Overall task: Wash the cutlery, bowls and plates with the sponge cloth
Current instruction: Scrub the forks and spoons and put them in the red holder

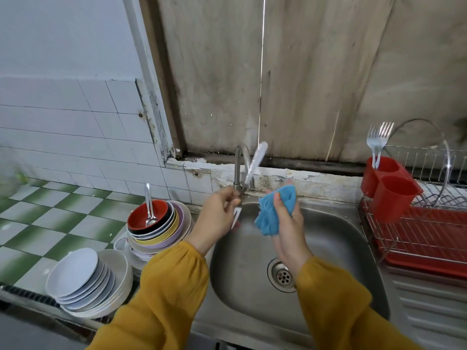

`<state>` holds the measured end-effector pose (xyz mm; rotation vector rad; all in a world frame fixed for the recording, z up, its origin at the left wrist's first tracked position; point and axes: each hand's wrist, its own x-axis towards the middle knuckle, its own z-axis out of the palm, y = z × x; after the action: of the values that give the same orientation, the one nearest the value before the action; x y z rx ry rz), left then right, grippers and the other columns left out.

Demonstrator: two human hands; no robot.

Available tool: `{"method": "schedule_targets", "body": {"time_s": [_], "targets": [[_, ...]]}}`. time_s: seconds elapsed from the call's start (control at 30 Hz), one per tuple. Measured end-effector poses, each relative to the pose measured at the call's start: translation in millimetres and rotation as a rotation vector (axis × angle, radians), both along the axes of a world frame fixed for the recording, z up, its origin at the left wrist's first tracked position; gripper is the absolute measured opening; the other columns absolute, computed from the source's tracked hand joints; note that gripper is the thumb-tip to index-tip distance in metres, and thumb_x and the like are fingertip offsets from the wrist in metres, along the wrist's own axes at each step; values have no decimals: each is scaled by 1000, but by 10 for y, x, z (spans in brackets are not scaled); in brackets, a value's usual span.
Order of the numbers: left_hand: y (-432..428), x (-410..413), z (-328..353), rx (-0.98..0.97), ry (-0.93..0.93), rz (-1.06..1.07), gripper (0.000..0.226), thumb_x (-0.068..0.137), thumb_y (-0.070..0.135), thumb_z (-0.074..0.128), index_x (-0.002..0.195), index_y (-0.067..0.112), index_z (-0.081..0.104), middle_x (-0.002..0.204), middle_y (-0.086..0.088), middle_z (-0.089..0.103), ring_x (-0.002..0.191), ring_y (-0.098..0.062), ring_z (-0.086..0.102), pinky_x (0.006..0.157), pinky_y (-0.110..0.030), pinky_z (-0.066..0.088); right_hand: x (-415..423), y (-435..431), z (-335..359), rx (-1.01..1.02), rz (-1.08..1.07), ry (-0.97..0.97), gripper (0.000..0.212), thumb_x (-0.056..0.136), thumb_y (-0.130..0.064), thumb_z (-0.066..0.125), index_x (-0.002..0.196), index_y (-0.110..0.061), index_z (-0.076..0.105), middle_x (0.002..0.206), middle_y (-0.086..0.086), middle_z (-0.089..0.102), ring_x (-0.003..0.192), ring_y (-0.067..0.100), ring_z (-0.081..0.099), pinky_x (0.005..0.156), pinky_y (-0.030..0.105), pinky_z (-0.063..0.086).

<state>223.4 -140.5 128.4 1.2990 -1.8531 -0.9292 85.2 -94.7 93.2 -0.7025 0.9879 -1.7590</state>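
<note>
Cutlery step, centre frame: left hand (216,213) pinches fork (254,162) over sink (331,245), right hand (291,232) grips cloth (274,212); next move probably calls for wiping the fork.

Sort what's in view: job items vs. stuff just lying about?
Job: left hand gripping a piece of cutlery, right hand holding the blue cloth, bowls with a spoon, plates, sink, tap.
Lying about: drying rack, red holder, forks standing in it.
</note>
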Motion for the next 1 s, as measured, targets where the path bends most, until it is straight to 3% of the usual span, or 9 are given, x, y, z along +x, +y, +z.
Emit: {"method": "schedule_targets", "body": {"time_s": [0.07,0.17,0.23,0.3,0.5,0.7,0.83,0.9,1.0], "targets": [[62,-103,-20,-57,-38,-24,17,97,5,52,85,16,57,75,-3,59,42,-6,57,42,-20,48,53,-63,66,-59,25,-90,88,75,-22,68,146,-47,23,129,-5,57,113,12,62,84,27,54],[152,-224,-24,-115,-33,-43,20,92,-4,53,84,12,60,68,-5,60,44,4,56,45,-11,42,112,-63,142,-19,38,-13,64,73,-5,74,131,-13,49,120,9,65,108,25,65,81,28,56],[198,-241,-56,-62,44,-29,16,92,-5,55,86,8,63,63,1,57,42,3,55,42,-12,41,104,-61,158,17,-26,32,50,78,5,72,121,-16,57,110,12,69,102,27,68,83,31,57],[242,-237,-84,-2,71,-26,10,92,0,56,88,4,65,61,-1,58,37,0,53,41,-15,41,95,-70,175,28,-75,8,52,81,10,69,121,-22,57,101,7,70,90,18,70,82,30,58],[289,-196,-124,152,155,19,20,93,1,60,77,12,55,61,-3,55,36,0,52,42,-15,42,184,-77,185,102,-187,-74,41,82,10,68,113,-14,61,74,-6,71,64,8,70,58,22,56],[362,-11,-109,207,122,19,16,93,6,61,79,11,58,58,-2,55,38,-1,52,43,-15,44,-162,-162,427,79,-241,-294,33,84,6,69,112,-7,59,96,15,64,76,26,68,74,42,60],[308,-32,-32,121,113,42,17,91,8,65,76,13,59,53,4,55,36,1,50,45,-18,43,18,-116,333,95,-237,-269,24,84,4,69,104,2,58,82,13,64,64,21,66,64,38,58],[284,-93,-34,91,104,42,16,90,10,67,76,13,59,49,9,55,37,1,50,49,-22,43,188,-44,250,156,-182,-213,29,82,3,72,108,5,60,75,10,67,61,21,67,60,35,55],[294,-92,-31,112,79,21,15,91,9,66,78,13,60,55,5,55,37,1,51,49,-22,44,181,5,296,167,-193,-226,29,81,4,72,108,4,61,77,9,68,62,21,67,59,33,57]]}}
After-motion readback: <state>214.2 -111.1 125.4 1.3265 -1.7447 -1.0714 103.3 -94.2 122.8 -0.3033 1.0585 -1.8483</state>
